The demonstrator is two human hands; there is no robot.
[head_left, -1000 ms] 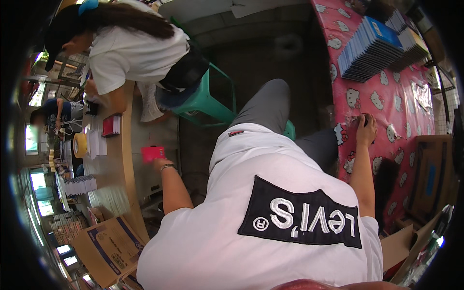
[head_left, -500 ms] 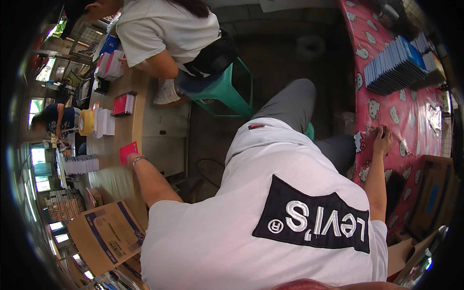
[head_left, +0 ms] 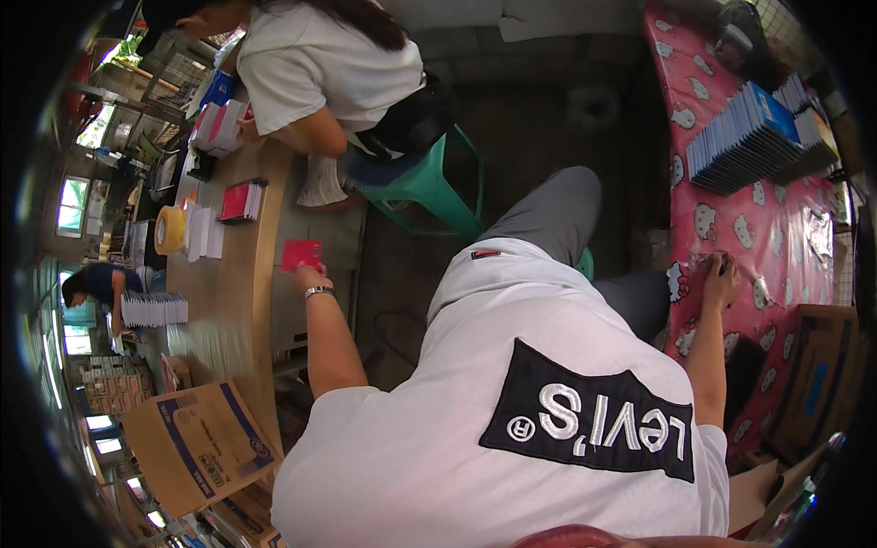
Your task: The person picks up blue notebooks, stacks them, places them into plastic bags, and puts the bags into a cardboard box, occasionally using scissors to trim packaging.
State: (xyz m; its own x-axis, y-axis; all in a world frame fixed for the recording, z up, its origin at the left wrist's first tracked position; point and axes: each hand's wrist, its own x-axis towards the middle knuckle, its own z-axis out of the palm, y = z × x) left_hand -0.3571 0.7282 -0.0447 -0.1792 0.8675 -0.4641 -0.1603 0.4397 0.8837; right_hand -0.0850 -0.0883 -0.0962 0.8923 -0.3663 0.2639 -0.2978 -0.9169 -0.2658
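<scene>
Red, flat and square, the card (head_left: 301, 253) sits pinched in the left hand (head_left: 309, 274); right hand (head_left: 720, 281) rests curled on the patterned tablecloth (head_left: 731, 219).

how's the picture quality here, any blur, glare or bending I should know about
Head view: heavy fisheye, the wooden table and pink cloth bend toward a black rim; windows at far left are blown out; the table's near end smears with motion blur; the left hand with its red card and the right hand stay fairly sharp.
</scene>
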